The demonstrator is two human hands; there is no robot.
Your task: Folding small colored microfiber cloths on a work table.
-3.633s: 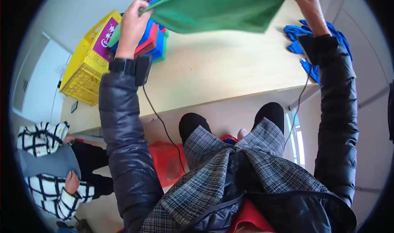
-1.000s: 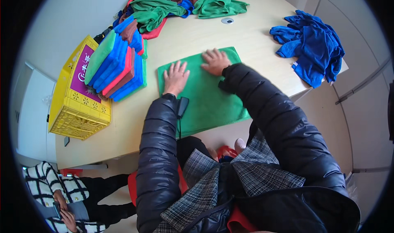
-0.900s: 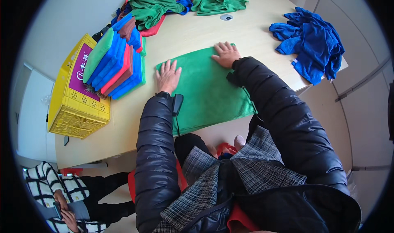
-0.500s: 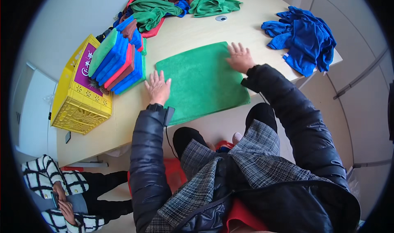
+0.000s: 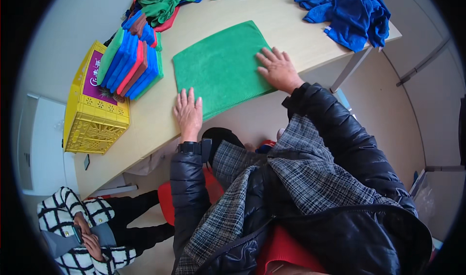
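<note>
Drawing nearer you: both hands have left the far corners | left hand (image 5: 189, 116): open, fingers extended, at the left edge | right hand (image 5: 280, 71): open, spread at the right edge | green cloth (image 5: 218, 64): flat on the worktop (image 5: 284, 20) between your hands, upper face largely uncovered, apparently smoothed

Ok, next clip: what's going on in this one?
Two bare hands are at a rectangular green fabric cloth spread flat on a pale, wood-toned table. The left hand is open by its near left edge, and the right hand is open at its right edge; neither grips it. To the left, a stack of folded multicoloured cloths stands beside a yellow plastic crate. A crumpled blue fabric heap lies on the right.
</note>
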